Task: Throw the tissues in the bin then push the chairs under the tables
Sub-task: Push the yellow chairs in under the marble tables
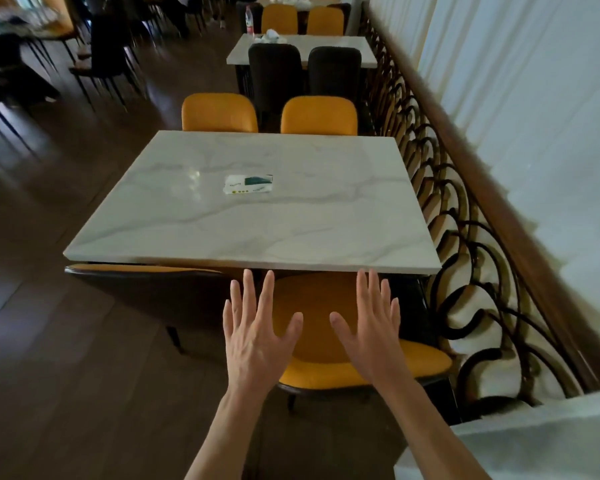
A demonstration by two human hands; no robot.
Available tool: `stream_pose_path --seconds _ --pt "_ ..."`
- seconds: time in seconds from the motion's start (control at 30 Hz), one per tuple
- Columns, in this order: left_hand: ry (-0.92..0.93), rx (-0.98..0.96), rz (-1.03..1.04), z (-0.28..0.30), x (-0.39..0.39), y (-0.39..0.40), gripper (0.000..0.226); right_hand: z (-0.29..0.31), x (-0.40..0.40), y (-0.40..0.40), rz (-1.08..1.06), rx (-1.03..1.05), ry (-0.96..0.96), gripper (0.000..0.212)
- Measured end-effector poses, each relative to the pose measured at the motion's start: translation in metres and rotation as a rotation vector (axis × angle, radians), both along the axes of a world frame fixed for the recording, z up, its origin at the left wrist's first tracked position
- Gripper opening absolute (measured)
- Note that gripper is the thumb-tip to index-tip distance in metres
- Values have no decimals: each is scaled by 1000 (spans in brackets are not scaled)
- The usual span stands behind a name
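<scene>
A white marble table [194, 216] fills the middle of the view, and a white tissue pack [248, 184] lies near its centre. In front of me stands an orange chair [314, 372], its seat partly under the table's near edge. My left hand [257, 337] and my right hand [368, 336] hover over that chair, fingers spread, holding nothing. A second near chair [146, 289], dark-backed with an orange rim, is tucked under the table's left part. Two orange chairs [219, 112] stand at the far side.
An ornate iron railing [465, 244] with a wooden rail runs along the right. Another marble tabletop corner [534, 441] sits at the lower right. Further back, a table [312, 50] carries crumpled tissues [270, 36] and a bottle [249, 19]. Dark wooden floor lies to the left.
</scene>
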State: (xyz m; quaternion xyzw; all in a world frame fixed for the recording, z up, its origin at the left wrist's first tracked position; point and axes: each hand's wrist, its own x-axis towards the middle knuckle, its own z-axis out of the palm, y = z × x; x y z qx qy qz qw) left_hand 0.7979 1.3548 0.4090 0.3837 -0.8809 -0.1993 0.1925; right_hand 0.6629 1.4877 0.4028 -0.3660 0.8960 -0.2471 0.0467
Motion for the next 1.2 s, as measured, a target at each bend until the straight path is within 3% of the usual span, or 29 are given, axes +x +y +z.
stream_pose_path --seconds 0.23,0.33,0.43,0.57,0.67,0.77,0.83,0.9,1.03,1.2 --pt "11 44 -23 -11 -19 41 80 -9 -16 46 -41 -64 -45 82" --pt "39 171 33 -25 -16 47 84 -17 -20 55 -57 -52 -84 84" --pt "116 400 165 -46 -10 51 83 -33 -29 66 -118 -6 -148 89" --pt "197 860 485 -66 -9 68 93 -62 -45 83 -366 52 -284 91" --pt "259 1137 716 -83 -10 78 104 -80 -52 93 -526 -64 -429 82" --pt "368 1410 822 -89 -16 81 100 -88 -58 97 -661 -183 -505 82" --pt "468 1495 835 -92 -20 81 90 -93 -63 102 -756 -274 -650 88" --pt "540 1554 851 -95 -22 83 76 -96 -66 107 -881 -438 -914 91" --pt "597 1614 883 -94 -28 88 68 -95 -59 114 -1004 -694 -1400 59" --pt "692 1680 877 -95 -34 96 70 -89 -57 116 -924 -738 -1523 47"
